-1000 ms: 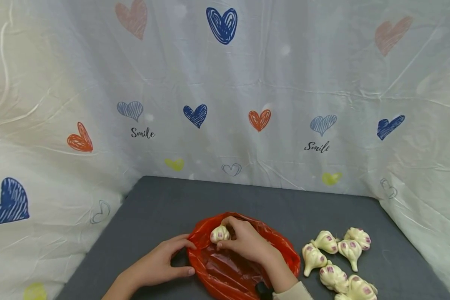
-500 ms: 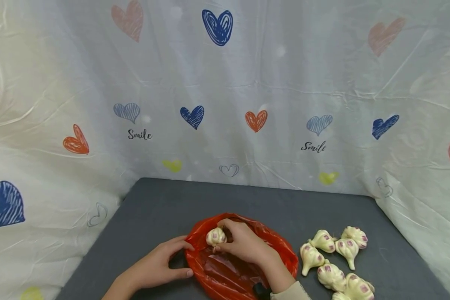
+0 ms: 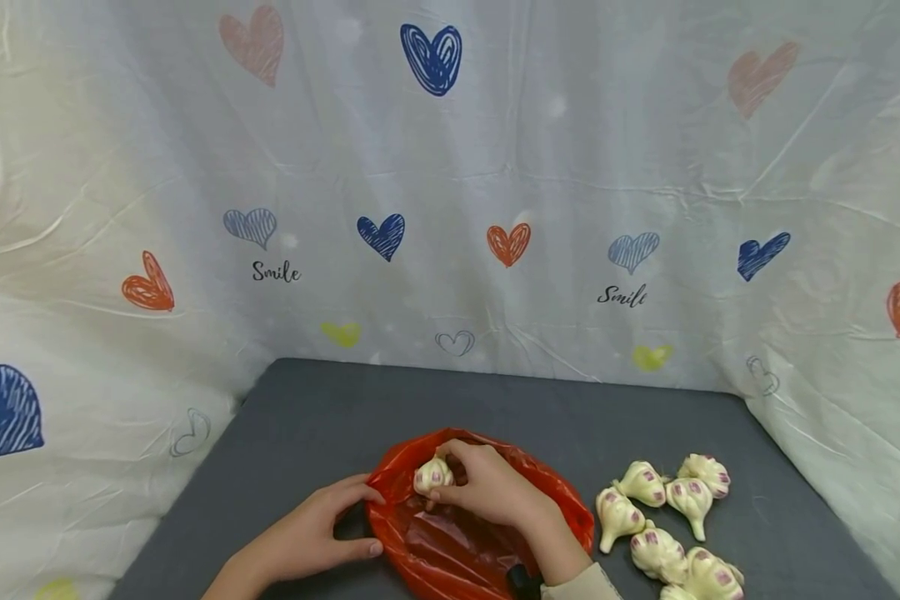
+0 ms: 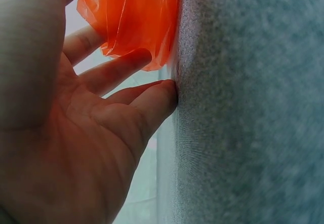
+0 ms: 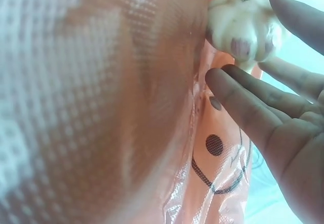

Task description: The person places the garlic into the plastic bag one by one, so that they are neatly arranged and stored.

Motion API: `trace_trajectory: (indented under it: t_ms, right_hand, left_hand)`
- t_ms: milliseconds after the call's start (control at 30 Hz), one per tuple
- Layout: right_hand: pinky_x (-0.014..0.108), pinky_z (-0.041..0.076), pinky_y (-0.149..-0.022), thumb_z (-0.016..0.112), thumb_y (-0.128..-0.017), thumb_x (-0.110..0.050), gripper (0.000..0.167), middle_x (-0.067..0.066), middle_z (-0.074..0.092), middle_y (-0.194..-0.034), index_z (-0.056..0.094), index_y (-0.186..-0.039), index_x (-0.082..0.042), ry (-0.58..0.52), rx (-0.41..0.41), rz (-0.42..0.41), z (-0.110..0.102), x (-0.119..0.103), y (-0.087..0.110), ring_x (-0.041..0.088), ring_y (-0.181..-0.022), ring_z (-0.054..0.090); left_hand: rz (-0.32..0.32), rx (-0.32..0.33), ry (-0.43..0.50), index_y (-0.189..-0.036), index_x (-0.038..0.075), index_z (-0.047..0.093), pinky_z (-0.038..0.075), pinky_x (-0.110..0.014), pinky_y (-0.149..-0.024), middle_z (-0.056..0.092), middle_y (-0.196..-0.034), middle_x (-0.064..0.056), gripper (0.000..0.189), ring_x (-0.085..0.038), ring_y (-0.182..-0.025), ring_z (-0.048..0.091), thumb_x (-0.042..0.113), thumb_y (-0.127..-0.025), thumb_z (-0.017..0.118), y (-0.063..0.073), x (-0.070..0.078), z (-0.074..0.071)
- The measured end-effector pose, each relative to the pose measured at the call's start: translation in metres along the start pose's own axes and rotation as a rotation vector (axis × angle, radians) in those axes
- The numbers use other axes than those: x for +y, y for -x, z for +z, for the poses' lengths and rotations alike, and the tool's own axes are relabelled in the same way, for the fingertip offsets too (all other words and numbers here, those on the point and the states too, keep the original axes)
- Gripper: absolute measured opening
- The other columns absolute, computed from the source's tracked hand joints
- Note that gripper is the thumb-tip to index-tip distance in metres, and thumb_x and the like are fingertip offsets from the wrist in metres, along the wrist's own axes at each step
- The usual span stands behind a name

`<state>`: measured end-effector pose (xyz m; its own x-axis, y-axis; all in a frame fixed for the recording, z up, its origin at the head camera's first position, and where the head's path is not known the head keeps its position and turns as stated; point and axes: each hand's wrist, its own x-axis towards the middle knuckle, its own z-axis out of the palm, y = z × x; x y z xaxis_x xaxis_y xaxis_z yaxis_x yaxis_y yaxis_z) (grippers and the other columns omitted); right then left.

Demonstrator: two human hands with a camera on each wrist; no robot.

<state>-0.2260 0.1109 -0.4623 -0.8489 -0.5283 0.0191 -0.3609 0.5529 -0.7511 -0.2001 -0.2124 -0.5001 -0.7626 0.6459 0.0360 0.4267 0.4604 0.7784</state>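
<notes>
A red plastic bag [image 3: 465, 542] lies with its mouth spread open on the dark table. My right hand [image 3: 495, 492] reaches inside it, thumb and index finger at either side of a pale garlic bulb [image 3: 432, 477] with purple patches. In the right wrist view, the garlic bulb [image 5: 245, 26] sits against the bag's plastic, the stem pointing up, while the lower fingers extend loosely below it. My left hand [image 3: 318, 525] is at the bag's left rim, fingertips touching the plastic and thumb spread lower down. From the left wrist, those fingers [image 4: 119, 72] look extended along the orange-red film.
Several more garlic bulbs [image 3: 656, 554] lie in a loose cluster on the table [image 3: 330, 408], to the right of the bag. Behind and at both sides hangs a white curtain [image 3: 435, 183] printed with hearts. A small black device [image 3: 523, 582] shows under the right wrist.
The garlic bulb has tilted slightly and sunk a little lower in the bag between the right fingers. The left hand stays at the rim. The head view has drifted slightly.
</notes>
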Motion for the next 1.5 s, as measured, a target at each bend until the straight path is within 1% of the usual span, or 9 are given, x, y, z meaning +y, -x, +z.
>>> trace_trajectory:
  t_ms: [233, 400, 533, 633, 833, 1000, 1200, 1367, 1500]
  right_hand:
    - [0.031, 0.06, -0.092, 0.085, -0.099, -0.035, 0.049, -0.01, 0.073, -0.116, 0.068, -0.139, -0.013, 0.003, 0.006, -0.01, -0.004, 0.001, 0.002, 0.009, -0.105, 0.07]
    - [0.038, 0.061, -0.095, 0.084, -0.1, -0.039, 0.049, -0.003, 0.075, -0.12, 0.068, -0.138, -0.014, 0.023, 0.021, 0.002, -0.012, -0.003, 0.004, 0.019, -0.111, 0.072]
    - [0.046, 0.06, -0.099, 0.081, -0.103, -0.036, 0.052, 0.006, 0.074, -0.13, 0.065, -0.145, -0.009, -0.004, 0.035, 0.005, -0.023, -0.007, 0.009, 0.028, -0.118, 0.071]
    - [0.052, 0.059, -0.101, 0.079, -0.104, -0.037, 0.055, 0.011, 0.071, -0.135, 0.063, -0.148, -0.009, -0.031, 0.049, 0.006, -0.033, -0.006, 0.016, 0.032, -0.122, 0.069]
    - [0.051, 0.06, -0.099, 0.079, -0.103, -0.042, 0.055, 0.01, 0.071, -0.137, 0.063, -0.148, -0.012, -0.016, 0.118, 0.036, -0.056, -0.005, 0.036, 0.03, -0.119, 0.071]
    - [0.051, 0.059, -0.103, 0.081, -0.102, -0.039, 0.054, 0.007, 0.07, -0.136, 0.064, -0.148, -0.017, -0.003, 0.198, 0.061, -0.07, -0.011, 0.045, 0.028, -0.122, 0.07]
    - [0.052, 0.057, -0.106, 0.082, -0.102, -0.037, 0.053, 0.003, 0.069, -0.138, 0.063, -0.149, -0.022, 0.002, 0.24, 0.089, -0.081, -0.022, 0.053, 0.025, -0.125, 0.069]
    - [0.051, 0.056, -0.108, 0.081, -0.101, -0.043, 0.055, 0.001, 0.069, -0.139, 0.062, -0.15, -0.025, 0.015, 0.278, 0.077, -0.091, -0.029, 0.063, 0.025, -0.127, 0.069]
    - [0.05, 0.055, -0.109, 0.08, -0.101, -0.047, 0.057, 0.001, 0.068, -0.141, 0.061, -0.151, -0.027, 0.021, 0.313, 0.058, -0.098, -0.03, 0.073, 0.025, -0.128, 0.068]
  left_hand:
    - [0.007, 0.005, -0.024, -0.139, 0.032, 0.069, 0.053, -0.043, -0.113, 0.054, -0.162, -0.003, 0.044, -0.034, -0.147, 0.054, 0.053, -0.101, 0.077, -0.001, -0.002, 0.001]
    - [0.011, 0.005, -0.03, -0.127, 0.036, 0.071, 0.053, -0.044, -0.113, 0.055, -0.161, -0.004, 0.034, -0.035, -0.147, 0.054, 0.054, -0.1, 0.078, -0.002, -0.002, 0.001]
    - [-0.003, 0.006, -0.023, -0.115, 0.038, 0.07, 0.055, -0.049, -0.11, 0.054, -0.161, -0.01, 0.024, -0.04, -0.146, 0.055, 0.053, -0.099, 0.079, -0.002, 0.0, -0.001]
    - [-0.018, 0.006, -0.026, -0.112, 0.038, 0.07, 0.056, -0.048, -0.108, 0.053, -0.161, -0.013, 0.022, -0.043, -0.145, 0.055, 0.053, -0.099, 0.079, -0.003, 0.001, -0.002]
    - [-0.005, 0.024, -0.014, -0.11, 0.036, 0.071, 0.057, -0.044, -0.107, 0.055, -0.159, -0.014, 0.022, -0.043, -0.143, 0.056, 0.052, -0.099, 0.08, -0.004, 0.0, -0.001]
    - [0.004, 0.035, 0.01, -0.113, 0.035, 0.072, 0.056, -0.037, -0.108, 0.055, -0.158, -0.013, 0.022, -0.042, -0.143, 0.056, 0.05, -0.099, 0.081, -0.002, -0.003, -0.001]
    - [-0.007, 0.025, 0.029, -0.127, 0.031, 0.073, 0.054, -0.031, -0.108, 0.054, -0.158, -0.012, 0.034, -0.042, -0.144, 0.055, 0.049, -0.099, 0.081, -0.002, -0.004, 0.0]
    - [-0.026, 0.02, 0.018, -0.134, 0.028, 0.073, 0.053, -0.029, -0.108, 0.054, -0.159, -0.009, 0.044, -0.041, -0.145, 0.055, 0.051, -0.098, 0.082, -0.002, -0.006, 0.0]
    - [-0.026, 0.018, 0.007, -0.135, 0.03, 0.072, 0.052, -0.03, -0.109, 0.054, -0.159, -0.005, 0.045, -0.039, -0.145, 0.055, 0.053, -0.097, 0.082, -0.003, -0.007, 0.001]
